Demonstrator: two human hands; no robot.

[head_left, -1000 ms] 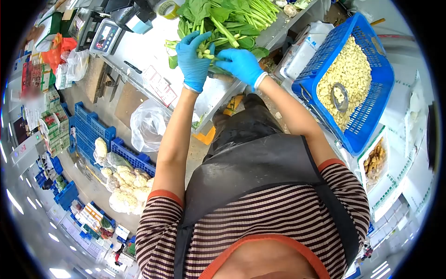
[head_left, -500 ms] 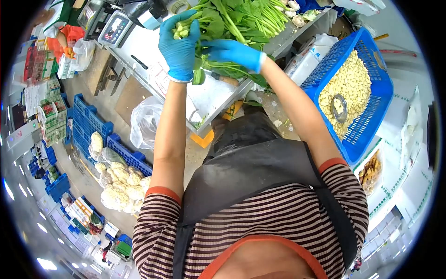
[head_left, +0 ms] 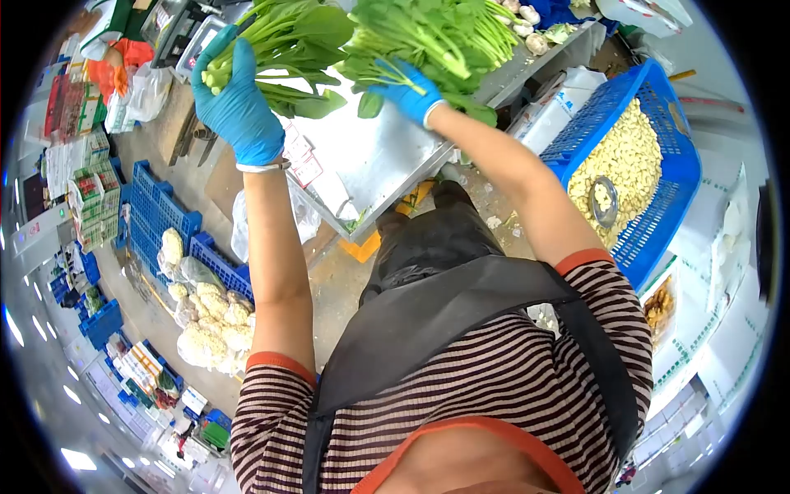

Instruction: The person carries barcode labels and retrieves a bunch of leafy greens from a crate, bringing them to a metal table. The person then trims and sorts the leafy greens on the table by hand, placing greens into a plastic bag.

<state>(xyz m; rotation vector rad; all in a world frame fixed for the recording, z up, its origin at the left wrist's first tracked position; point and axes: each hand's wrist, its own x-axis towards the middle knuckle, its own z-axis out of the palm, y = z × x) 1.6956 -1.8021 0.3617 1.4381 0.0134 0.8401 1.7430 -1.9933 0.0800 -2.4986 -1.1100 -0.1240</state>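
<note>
My left hand (head_left: 243, 115), in a blue glove, is closed around the stem ends of a bunch of leafy greens (head_left: 300, 37). The leaves fan out to the right, above the metal table (head_left: 395, 152). My right hand (head_left: 409, 97), also gloved in blue, is at the near edge of a larger pile of leafy greens (head_left: 444, 41). A few thin stems cross its fingers, which look curled on them; the fingertips are partly hidden among the leaves. A printed paper label (head_left: 306, 165) lies on the table below the left hand.
A blue basket (head_left: 679, 165) of peeled garlic cloves (head_left: 625, 156) with a metal scoop (head_left: 603, 202) stands at right. Garlic bulbs (head_left: 536, 43) sit at the table's far end. Bagged cauliflower (head_left: 210, 321) and blue pallets (head_left: 156, 214) are at lower left. Another person's orange-gloved hand (head_left: 119, 78) shows at upper left.
My left hand has moved left and up with the bunch, which now spreads out fully. My right hand has shifted slightly right, apart from the left hand, to the pile.
</note>
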